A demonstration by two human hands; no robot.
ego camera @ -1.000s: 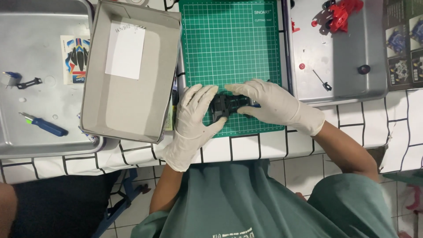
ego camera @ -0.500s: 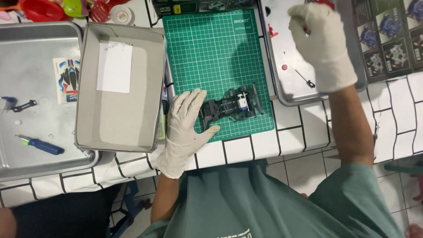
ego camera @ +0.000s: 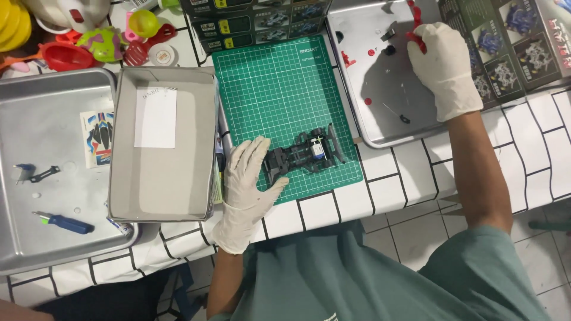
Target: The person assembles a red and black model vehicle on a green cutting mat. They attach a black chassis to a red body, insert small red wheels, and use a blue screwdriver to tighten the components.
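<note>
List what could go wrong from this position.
1. The left hand only rests against one end of the toy car chassis; a nudge could roll it off the cutting mat.
2. The right hand reaches among small red parts on the metal tray; loose pieces might scatter or get dropped.

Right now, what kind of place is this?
Probably a hobby bench for model car kits: a green cutting mat on a white tiled counter, a black toy car chassis on the mat, and metal trays with small parts.
</note>
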